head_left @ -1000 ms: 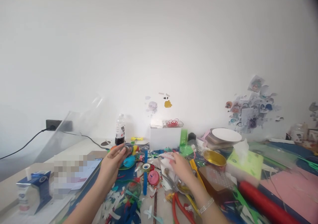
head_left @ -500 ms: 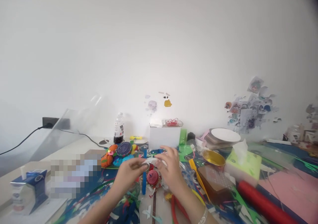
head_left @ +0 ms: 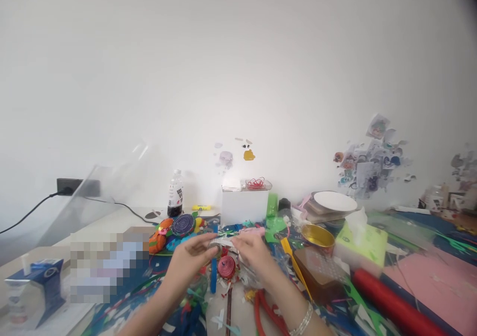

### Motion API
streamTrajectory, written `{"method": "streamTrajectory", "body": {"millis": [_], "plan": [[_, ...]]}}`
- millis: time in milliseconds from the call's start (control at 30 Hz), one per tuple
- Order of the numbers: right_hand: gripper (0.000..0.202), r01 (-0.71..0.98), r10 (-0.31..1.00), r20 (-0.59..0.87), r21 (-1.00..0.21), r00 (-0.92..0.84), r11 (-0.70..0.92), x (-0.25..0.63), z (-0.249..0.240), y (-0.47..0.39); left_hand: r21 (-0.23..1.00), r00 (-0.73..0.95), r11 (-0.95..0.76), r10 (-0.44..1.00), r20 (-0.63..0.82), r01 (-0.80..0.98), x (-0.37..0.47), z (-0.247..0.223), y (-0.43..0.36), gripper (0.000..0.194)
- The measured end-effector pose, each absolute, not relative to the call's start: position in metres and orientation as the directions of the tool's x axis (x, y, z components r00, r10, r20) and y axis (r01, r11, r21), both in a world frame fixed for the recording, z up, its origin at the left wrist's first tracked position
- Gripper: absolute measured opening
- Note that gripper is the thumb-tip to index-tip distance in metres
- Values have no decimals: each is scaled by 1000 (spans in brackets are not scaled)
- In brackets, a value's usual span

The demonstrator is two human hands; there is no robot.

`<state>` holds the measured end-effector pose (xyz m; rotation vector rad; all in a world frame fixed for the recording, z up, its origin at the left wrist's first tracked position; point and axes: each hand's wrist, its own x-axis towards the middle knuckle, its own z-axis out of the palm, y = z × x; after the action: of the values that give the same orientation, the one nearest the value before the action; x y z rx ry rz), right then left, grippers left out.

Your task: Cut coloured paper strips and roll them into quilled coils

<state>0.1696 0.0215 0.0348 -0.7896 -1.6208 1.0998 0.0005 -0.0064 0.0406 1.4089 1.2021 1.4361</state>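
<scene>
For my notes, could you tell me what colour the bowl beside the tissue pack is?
Gold, the bowl; head view.

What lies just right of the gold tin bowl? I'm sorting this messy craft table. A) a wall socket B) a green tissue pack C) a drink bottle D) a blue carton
B: the green tissue pack, a white tissue sticking up from it, sits just right of the gold tin bowl.

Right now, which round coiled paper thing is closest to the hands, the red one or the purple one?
The red coil. It lies just below the left hand and right hand, beside the blue strip. The purple coil sits farther back, to the left.
</scene>
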Motion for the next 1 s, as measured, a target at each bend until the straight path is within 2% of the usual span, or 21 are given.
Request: {"method": "streamTrajectory", "body": {"millis": [133,300,433,500,567,667,733,767,867,933,1000], "plan": [[48,-110,877,245,-969,-414,219,154,26,13,974,-152,-223,965,215,-35,5,34,-5,49],[46,-381,804,242,-924,-543,21,145,17,10,950,-161,-296,947,279,-95,13,26,-4,41],[44,-403,795,238,-915,-558,-9,148,15,15,956,-114,-286,954,278,-59,16,24,-4,39],[44,-390,794,236,-921,-560,-1,152,15,18,944,-78,-327,941,330,44,13,26,-3,34],[45,-361,782,224,-933,-581,-1,156,16,21,861,-44,-448,881,471,241,8,31,-3,25],[43,-246,785,164,-969,-597,16,162,17,25,564,144,-601,746,651,566,2,38,-4,13],[41,-107,814,117,-992,-569,67,163,18,26,400,286,-625,715,638,671,1,41,-6,8],[41,-33,830,96,-995,-550,94,164,18,26,359,331,-620,723,607,698,1,41,-7,6],[39,114,856,58,-984,-513,135,164,22,24,363,362,-568,789,497,739,3,41,-8,7],[37,136,858,52,-981,-511,141,165,26,21,426,326,-520,832,449,741,3,41,-8,2],[38,130,853,80,-977,-515,171,168,30,19,520,255,-476,861,441,709,2,42,-6,6]]}}
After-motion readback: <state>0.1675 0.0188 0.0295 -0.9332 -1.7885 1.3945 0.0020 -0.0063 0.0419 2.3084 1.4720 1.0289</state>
